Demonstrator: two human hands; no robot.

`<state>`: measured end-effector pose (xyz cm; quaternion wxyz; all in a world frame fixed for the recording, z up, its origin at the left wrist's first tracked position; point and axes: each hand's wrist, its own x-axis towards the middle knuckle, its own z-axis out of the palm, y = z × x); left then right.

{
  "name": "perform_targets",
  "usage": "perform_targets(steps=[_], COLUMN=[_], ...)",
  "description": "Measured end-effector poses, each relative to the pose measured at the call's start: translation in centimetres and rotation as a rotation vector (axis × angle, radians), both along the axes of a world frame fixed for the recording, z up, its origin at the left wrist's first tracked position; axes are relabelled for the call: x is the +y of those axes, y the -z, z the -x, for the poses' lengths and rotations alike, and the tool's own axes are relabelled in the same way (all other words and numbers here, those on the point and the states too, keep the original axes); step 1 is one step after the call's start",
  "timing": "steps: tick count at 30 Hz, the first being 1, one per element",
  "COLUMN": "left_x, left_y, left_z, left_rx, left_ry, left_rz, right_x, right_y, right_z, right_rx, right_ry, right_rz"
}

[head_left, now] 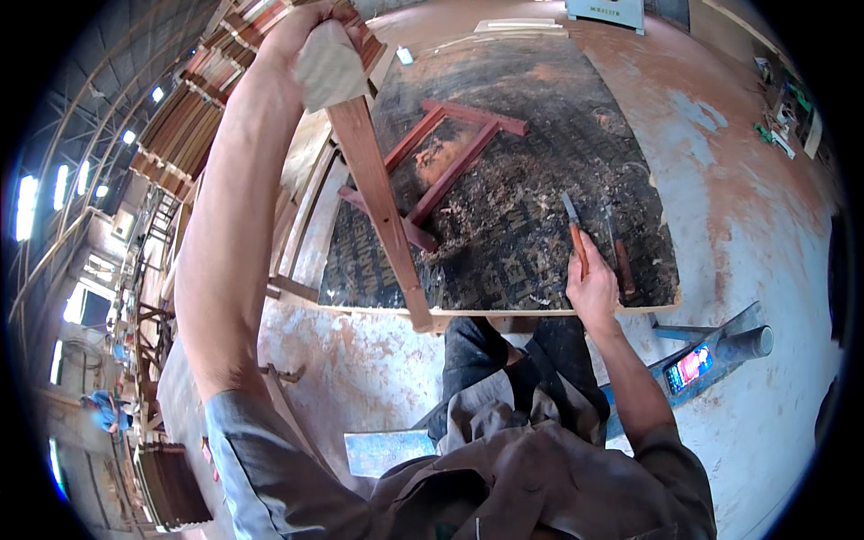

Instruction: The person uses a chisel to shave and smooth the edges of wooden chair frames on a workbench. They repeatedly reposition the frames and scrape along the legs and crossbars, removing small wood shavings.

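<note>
— What is the largest thing here?
— It is the dark work table [576,85]. On it lies a reddish wooden frame [456,170], and near this, wood shavings [463,209].

— And where is the wooden bar [382,202]?
— It is above the left part of the table, in front of the frame. Its upper end, a pale block [331,72], is at the left hand [310,25]. This hand looks curled around that end, but the block hides some fingers.

— How would the bar handle?
— I judge it stiff and of moderate weight, dry and not slippery. The thick end seems a good place to hold; the thin end may swing a little, and its edges could chip.

— Which way does it point?
— The long axis runs from the left hand down to the near table edge, leaning slightly to the right. The narrow end points down, toward this edge; I cannot tell if it touches.

— And the right hand [594,283]?
— It is closed around the orange handle of a chisel [578,241], near the table's near edge. The blade points away from the person. Just beside it, to the right, lies a second chisel [624,267].
</note>
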<state>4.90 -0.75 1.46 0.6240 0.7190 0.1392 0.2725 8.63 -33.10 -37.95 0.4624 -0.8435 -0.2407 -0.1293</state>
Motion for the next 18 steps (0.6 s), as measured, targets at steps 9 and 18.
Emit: perform_targets(steps=[9, 18], left_x=[-1.7, -2.7], left_y=[1.3, 5.0], left_z=[1.1, 0.1], left_rx=[0.251, 0.36], left_ry=[0.274, 0.348], left_rz=[0.06, 0.117], right_x=[0.3, -7.5], right_y=[-1.2, -2.4], right_z=[-2.0, -2.5], right_rx=[-0.254, -0.183], right_ry=[-0.078, 0.101], right_rz=[0.384, 0.601])
